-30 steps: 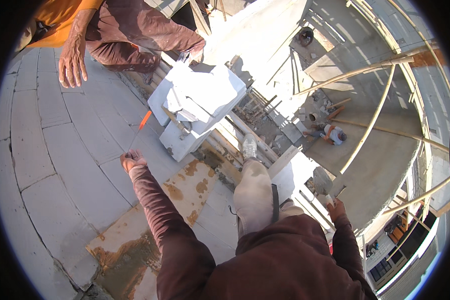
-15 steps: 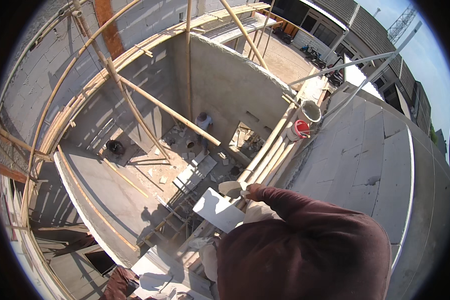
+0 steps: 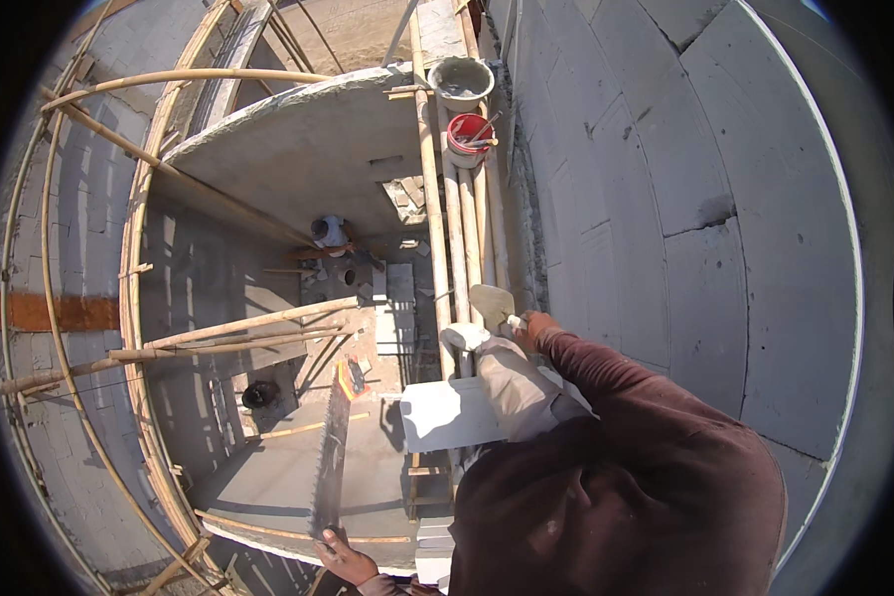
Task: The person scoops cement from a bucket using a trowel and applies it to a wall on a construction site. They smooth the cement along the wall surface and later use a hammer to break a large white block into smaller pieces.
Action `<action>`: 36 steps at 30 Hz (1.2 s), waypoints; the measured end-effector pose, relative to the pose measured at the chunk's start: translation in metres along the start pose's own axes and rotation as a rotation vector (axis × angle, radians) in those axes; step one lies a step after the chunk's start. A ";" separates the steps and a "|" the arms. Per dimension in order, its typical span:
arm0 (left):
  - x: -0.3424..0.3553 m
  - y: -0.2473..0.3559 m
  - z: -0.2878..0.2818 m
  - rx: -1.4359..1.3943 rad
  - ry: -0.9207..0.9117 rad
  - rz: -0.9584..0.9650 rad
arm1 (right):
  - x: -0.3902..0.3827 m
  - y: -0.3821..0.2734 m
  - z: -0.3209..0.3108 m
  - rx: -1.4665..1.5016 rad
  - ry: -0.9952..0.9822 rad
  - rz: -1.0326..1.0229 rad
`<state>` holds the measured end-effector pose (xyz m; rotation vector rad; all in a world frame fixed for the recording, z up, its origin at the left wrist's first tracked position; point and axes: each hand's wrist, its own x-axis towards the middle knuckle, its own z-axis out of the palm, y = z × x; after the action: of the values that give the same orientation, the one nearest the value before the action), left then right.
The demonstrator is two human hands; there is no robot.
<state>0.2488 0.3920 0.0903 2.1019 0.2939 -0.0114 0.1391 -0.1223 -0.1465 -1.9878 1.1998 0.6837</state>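
My left hand [image 3: 346, 559], at the lower middle, grips the end of a handsaw [image 3: 331, 457] by its blade. The toothed edge is on the left, and the orange and yellow handle [image 3: 349, 379] points away from me. My right hand [image 3: 538, 328] holds a trowel [image 3: 492, 304] by its handle, with the flat blade over the bamboo poles [image 3: 465, 233]. A white block [image 3: 454, 415] lies left of my light trouser leg [image 3: 520, 389], partly in shadow.
A red bucket [image 3: 470, 136] with tools and a grey bucket [image 3: 461, 85] stand ahead on the poles. A pale block wall [image 3: 656, 228] rises at the right. Far below, a person [image 3: 334, 235] is at the floor. Bamboo scaffolding [image 3: 139, 258] runs along the left.
My view has turned to the right. My left hand has come into view with the handsaw. My right hand still holds the trowel, whose blade now shows more fully.
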 end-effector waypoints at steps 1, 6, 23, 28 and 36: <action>0.022 -0.006 0.027 0.019 -0.069 0.018 | 0.002 0.015 0.008 0.077 0.045 -0.003; 0.103 0.008 0.208 -0.402 -0.364 -0.198 | 0.028 0.073 0.015 0.463 0.163 0.013; 0.120 -0.232 0.742 -0.736 -0.621 -0.822 | 0.172 0.131 0.074 0.913 0.236 0.181; 0.113 -0.329 0.776 -0.577 -0.443 -1.045 | 0.228 0.134 0.086 1.012 0.146 0.296; 0.172 -0.412 0.797 -0.337 -0.445 -1.039 | 0.273 0.142 0.093 1.033 0.151 0.224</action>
<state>0.4149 -0.0415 -0.6962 1.3658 0.9930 -0.9522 0.1215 -0.2388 -0.4458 -1.0513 1.4643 -0.0418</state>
